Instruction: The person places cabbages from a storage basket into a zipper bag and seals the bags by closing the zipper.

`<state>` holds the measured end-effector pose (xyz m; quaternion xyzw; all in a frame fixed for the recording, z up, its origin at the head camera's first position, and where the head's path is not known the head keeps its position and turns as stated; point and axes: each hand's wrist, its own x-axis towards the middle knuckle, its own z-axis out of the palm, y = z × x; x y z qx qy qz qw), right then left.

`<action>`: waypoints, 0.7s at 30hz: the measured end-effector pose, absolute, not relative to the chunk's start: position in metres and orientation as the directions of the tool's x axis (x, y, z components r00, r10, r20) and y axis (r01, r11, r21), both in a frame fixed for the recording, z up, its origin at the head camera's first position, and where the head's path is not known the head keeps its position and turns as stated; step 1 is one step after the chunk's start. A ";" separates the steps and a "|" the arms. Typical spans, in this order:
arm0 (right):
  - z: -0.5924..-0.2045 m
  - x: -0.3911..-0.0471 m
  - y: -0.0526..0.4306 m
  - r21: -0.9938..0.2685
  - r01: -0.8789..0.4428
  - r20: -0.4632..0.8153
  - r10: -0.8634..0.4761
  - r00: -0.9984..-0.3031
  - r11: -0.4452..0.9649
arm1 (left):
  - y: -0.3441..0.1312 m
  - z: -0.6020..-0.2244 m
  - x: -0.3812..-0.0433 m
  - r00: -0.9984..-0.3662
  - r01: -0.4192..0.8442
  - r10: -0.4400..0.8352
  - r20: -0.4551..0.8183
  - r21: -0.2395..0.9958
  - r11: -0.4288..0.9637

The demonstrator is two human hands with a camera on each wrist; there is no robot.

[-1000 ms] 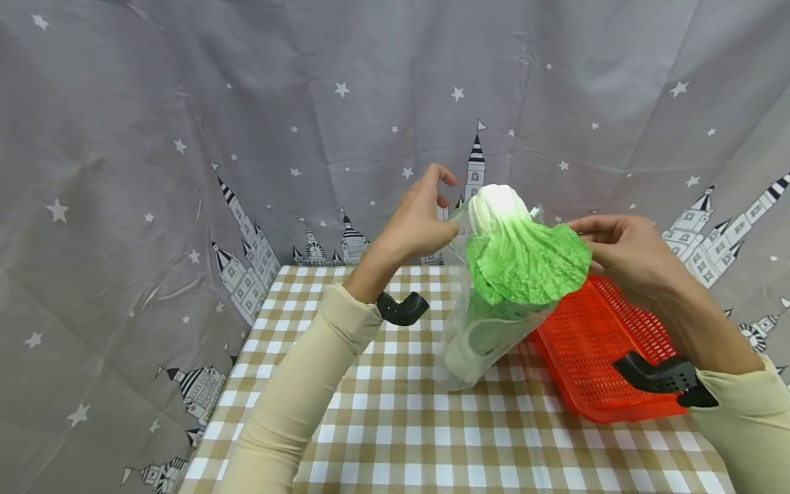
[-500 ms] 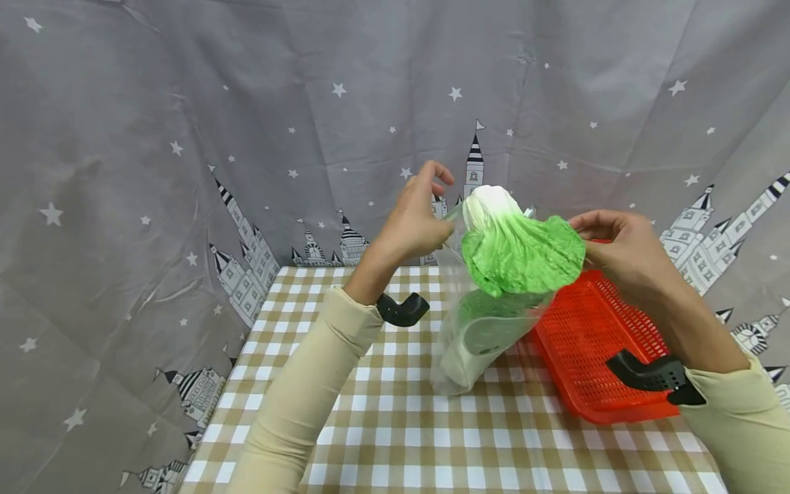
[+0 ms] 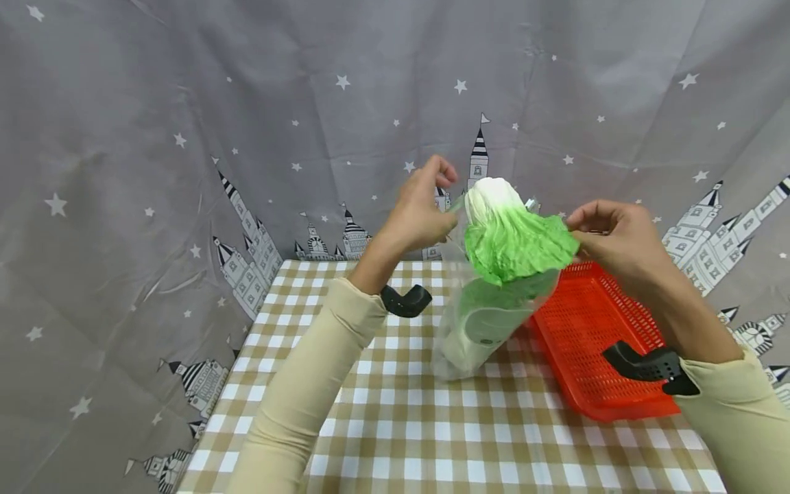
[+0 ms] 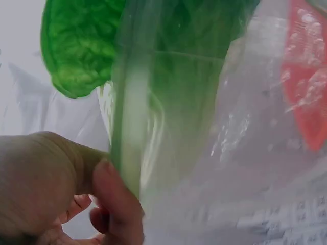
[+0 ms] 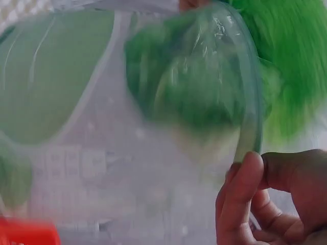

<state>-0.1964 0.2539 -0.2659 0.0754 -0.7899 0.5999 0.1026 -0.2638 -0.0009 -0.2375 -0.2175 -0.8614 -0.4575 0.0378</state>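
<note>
A clear plastic zip bag (image 3: 459,343) with a pale green printed patch hangs tilted over the table. My left hand (image 3: 422,206) pinches its left rim; the left wrist view shows the thumb and a finger (image 4: 120,209) nipping the plastic edge. On the opposite side my right hand (image 3: 623,237) pinches the other rim, clear in the right wrist view where the fingertips (image 5: 250,168) grip the thick edge. A leafy Chinese cabbage (image 3: 518,240), white at its base, lies across the bag's mouth, its leaves reaching toward the right fingers. More green leaf (image 5: 194,76) shows through the plastic.
A red mesh basket (image 3: 574,384) stands on the right of the table, under my right forearm. The table has a brown-and-white checked cloth (image 3: 370,425). Behind it hangs a grey curtain (image 3: 370,55) with stars and castles.
The bag and cabbage have risen slightly, and the leaves have drawn a little left. My right hand has shifted a bit up and left; both hands keep their pinch.
</note>
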 end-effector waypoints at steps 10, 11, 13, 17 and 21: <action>-0.269 -0.192 0.262 -0.994 -0.077 0.065 -0.139 -0.988 0.082 | -0.019 -0.240 -0.253 -0.804 0.465 0.580 0.129 0.744 0.480; -0.270 -0.191 0.265 -0.991 -0.075 0.060 -0.139 -0.988 0.109 | -0.022 -0.241 -0.253 -0.805 0.468 0.579 0.127 0.737 0.488; -0.271 -0.189 0.266 -0.977 -0.089 0.062 -0.142 -0.988 0.195 | -0.022 -0.242 -0.251 -0.810 0.481 0.571 0.133 0.708 0.517; -0.269 -0.188 0.255 -0.934 -0.164 0.115 -0.167 -0.979 0.317 | -0.005 -0.239 -0.243 -0.815 0.516 0.548 0.189 0.668 0.537; -0.264 -0.185 0.256 -0.960 -0.188 0.158 -0.153 -0.975 0.207 | -0.003 -0.231 -0.240 -0.863 0.467 0.448 0.234 0.707 0.530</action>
